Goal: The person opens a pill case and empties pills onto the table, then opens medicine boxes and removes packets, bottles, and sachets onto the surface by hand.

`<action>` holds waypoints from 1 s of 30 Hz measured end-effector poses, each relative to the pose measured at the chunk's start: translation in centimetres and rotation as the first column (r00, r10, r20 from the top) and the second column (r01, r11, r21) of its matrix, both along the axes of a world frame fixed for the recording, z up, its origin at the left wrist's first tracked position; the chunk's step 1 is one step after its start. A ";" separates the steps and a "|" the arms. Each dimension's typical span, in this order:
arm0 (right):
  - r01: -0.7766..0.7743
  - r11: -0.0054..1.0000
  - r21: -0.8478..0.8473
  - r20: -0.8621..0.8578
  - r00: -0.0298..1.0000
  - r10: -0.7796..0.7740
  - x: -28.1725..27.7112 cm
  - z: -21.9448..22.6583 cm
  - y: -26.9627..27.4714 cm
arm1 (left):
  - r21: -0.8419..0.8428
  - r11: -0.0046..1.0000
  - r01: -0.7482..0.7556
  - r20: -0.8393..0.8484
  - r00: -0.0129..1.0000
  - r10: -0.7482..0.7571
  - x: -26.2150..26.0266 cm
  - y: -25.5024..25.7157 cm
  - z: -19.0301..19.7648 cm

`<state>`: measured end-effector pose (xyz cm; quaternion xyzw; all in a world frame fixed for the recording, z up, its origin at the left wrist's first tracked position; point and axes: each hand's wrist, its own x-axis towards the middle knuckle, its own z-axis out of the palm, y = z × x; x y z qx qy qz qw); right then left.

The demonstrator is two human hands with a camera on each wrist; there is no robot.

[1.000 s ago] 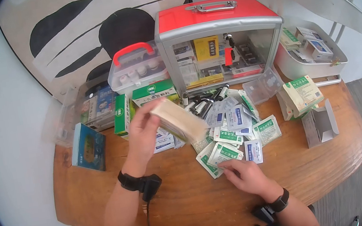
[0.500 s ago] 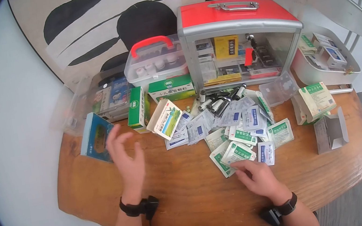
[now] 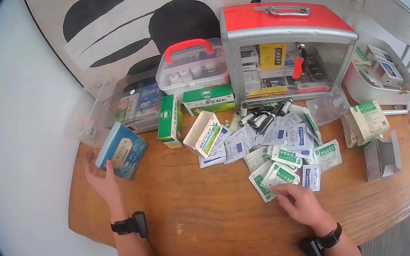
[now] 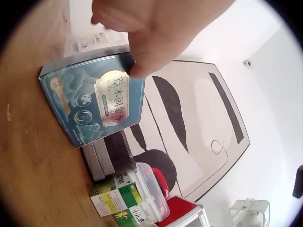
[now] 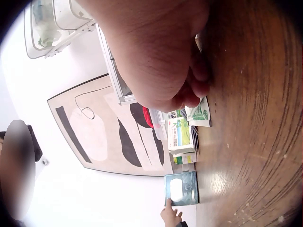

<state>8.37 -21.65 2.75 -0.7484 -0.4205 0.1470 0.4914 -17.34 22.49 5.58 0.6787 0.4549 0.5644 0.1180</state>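
Observation:
In the head view my left hand [image 3: 102, 184] is at the near left corner of a blue box [image 3: 124, 151] with a pale oval label. Its thumb overlaps the box's front face, and the other fingers spread out left of the box. From the left wrist, the thumb [image 4: 142, 66] shows at the edge of the same box, which stands tilted on the table. My right hand [image 3: 300, 204] lies low over the wooden table, fingers loosely bent. Its fingertips are right at the lower edge of green-and-white sachets [image 3: 280, 175], part of a loose pile.
Behind the pile stand an opened carton [image 3: 203, 134], two green boxes [image 3: 169, 120] and a red-topped medicine cabinet [image 3: 287, 21]. Dark tubes [image 3: 267, 115] lie before the cabinet. A clear case with a red handle [image 3: 191, 66] is farther back. More cartons [image 3: 367, 121] stand at the right.
My left hand set down the opened carton beside the green boxes and moved left to the blue box, which has turned to face me more. The right hand has stayed by the sachets.

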 end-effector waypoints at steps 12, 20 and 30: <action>0.020 0.999 0.035 -0.032 0.999 -0.019 0.1 -0.4 -0.3 | 0.077 0.922 0.380 -0.051 0.925 -0.377 0.6 -12.5 6.4; -0.329 0.884 0.333 -0.157 0.905 0.396 0.3 1.3 -0.4 | -0.450 0.367 0.814 -0.178 0.321 -0.930 6.4 -21.0 8.1; -0.379 0.890 0.252 -0.394 0.800 0.452 -1.1 0.0 -1.9 | -0.413 0.216 0.885 -0.337 0.072 -0.939 11.3 -23.5 8.9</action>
